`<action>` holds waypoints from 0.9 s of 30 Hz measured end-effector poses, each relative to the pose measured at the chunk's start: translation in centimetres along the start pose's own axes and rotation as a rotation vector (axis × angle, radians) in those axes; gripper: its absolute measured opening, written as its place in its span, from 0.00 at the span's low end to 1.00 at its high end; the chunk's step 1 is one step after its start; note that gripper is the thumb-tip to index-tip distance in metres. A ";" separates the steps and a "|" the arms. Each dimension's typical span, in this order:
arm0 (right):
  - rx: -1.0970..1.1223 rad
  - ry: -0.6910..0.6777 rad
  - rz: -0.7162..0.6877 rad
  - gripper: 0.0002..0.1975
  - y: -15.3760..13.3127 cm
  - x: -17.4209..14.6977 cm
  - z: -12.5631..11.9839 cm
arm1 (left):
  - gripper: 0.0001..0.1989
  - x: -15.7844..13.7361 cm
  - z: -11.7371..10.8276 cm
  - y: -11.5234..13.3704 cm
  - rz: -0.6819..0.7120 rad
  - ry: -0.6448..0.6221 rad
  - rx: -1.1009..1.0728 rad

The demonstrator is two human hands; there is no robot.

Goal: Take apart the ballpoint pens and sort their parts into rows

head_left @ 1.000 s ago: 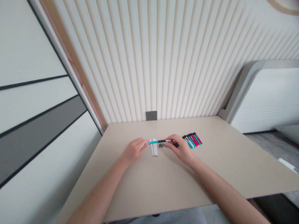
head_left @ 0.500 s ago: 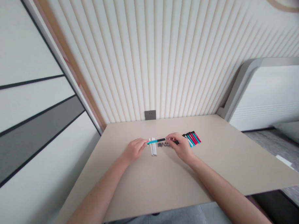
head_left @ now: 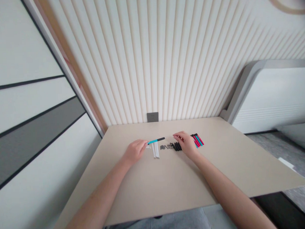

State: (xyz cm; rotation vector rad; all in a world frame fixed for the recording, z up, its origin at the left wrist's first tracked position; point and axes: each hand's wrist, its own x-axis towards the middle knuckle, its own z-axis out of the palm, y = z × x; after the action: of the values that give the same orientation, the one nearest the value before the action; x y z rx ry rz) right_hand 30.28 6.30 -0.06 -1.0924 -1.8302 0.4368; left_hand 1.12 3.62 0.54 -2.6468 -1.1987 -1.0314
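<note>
Blue-and-black pen (head_left: 156, 140) sits in the left fingers (head_left: 143, 144) over white rods (head_left: 157, 151).

Showing no readable text, label, brand, number or sign anywhere. Displaying no legible lettering on the blue-and-black pen (head_left: 156, 140), on the red and blue barrels (head_left: 198, 140) or on the wall socket (head_left: 152, 117); appearing too small in view for any fine print to be told.
</note>
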 end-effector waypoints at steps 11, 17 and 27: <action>-0.269 -0.253 -0.060 0.10 0.1 1.2 1.0 | 0.13 0.0 0.1 0.0 -0.024 0.014 0.055; -0.461 -0.376 -0.164 0.14 -0.7 1.8 0.9 | 0.14 -0.1 0.2 -0.3 -0.029 0.010 0.058; -0.666 -0.511 -0.226 0.14 -1.8 2.1 0.8 | 0.14 -0.2 0.4 -0.5 -0.026 -0.013 0.076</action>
State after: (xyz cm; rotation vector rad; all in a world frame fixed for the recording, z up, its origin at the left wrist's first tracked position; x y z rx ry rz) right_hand 28.34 7.20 1.91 -1.2548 -2.6309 -0.0578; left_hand 0.96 3.98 0.02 -2.5915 -1.2520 -0.9537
